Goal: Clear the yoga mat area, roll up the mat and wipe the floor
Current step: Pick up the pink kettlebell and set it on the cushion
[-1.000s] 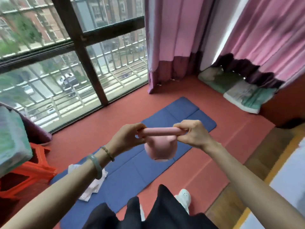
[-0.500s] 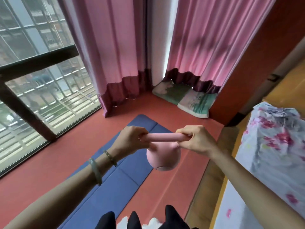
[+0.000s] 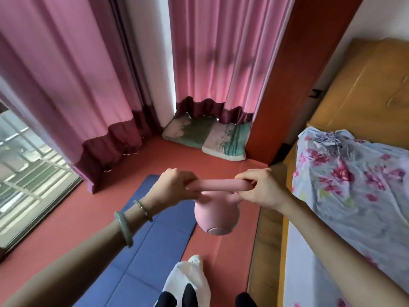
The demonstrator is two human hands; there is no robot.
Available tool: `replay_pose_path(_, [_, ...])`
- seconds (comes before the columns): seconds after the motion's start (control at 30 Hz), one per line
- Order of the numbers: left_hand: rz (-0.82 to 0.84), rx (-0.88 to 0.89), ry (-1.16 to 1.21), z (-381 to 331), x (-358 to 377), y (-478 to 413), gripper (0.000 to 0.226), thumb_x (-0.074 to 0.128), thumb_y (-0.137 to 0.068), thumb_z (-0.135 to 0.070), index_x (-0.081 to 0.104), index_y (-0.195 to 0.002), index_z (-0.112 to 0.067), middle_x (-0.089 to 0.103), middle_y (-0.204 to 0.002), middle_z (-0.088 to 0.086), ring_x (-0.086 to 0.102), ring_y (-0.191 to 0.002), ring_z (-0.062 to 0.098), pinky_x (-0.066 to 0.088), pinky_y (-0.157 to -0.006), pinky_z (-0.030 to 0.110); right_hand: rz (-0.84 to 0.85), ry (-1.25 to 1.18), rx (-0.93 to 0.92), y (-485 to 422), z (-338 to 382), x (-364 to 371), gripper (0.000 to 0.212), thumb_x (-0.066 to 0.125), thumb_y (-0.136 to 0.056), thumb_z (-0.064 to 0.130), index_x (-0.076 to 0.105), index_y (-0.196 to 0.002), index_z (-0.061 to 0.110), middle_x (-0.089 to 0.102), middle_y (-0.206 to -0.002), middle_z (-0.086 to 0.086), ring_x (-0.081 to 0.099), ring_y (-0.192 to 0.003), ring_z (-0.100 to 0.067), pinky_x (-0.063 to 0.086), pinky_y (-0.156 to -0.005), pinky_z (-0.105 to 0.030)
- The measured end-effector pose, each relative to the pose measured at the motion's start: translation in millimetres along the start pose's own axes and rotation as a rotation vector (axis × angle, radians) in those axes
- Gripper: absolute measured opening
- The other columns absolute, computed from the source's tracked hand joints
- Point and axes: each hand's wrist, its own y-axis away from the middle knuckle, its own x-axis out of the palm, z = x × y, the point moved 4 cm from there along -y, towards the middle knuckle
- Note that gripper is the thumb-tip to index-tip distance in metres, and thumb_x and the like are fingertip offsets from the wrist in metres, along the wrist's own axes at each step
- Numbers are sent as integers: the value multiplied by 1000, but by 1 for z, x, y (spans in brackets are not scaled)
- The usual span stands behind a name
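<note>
Item: matte pink round-bodied kettlebell (image 3: 217,214), bar handle, recessed disc base; no legible markings. My left hand (image 3: 171,190) and right hand (image 3: 260,189) grip the handle ends, fingers wrapped closed. Hangs above red floor (image 3: 230,258), blue foam yoga mat (image 3: 141,260) at 8 o'clock.

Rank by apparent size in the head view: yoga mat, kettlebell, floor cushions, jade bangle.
1. yoga mat, partly hidden by the arms
2. floor cushions, as a pair; further off, so truly bigger than they look
3. kettlebell, held up by left hand and right hand, so nearness inflates it
4. jade bangle
</note>
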Motion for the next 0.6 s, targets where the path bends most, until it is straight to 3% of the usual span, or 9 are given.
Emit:
replay_pose_path(0.17, [43,27,19,14,6,-90,24,85,-63,-35,72,-80,-25,66,-69,-11,58,-66,10,46,-63,27,17,19,60,-66,-49,-16,29,84,-58,16,75,-85,20,69,-79,15,63,-76,-3,47,-66,-17])
replay_pose_path(0.3, [67,71,9,15,4,-162,25,85,-62,-38,72,-79,-25,67,-67,-11,58,-66,10,46,-62,25,-14,9,87,-119,-87,-36,30,83,-57,12,75,-85,20,64,-75,24,60,-73,6,42,-65,-11])
replay_pose_path(0.43, [84,47,0,15,7,-229,24,80,-62,-37,73,-82,-25,69,-71,-11,61,-68,7,49,-67,26,-24,15,80,-169,-124,-57,27,80,-57,10,74,-82,19,67,-76,17,59,-71,3,43,-64,-13])
replay_pose_path(0.6, [78,-8,28,17,23,-314,37,64,-55,-49,73,-81,-25,69,-72,-13,62,-68,4,49,-66,25,18,19,63,-239,-181,-85,28,80,-56,8,75,-83,16,71,-74,7,59,-69,1,44,-62,-14])
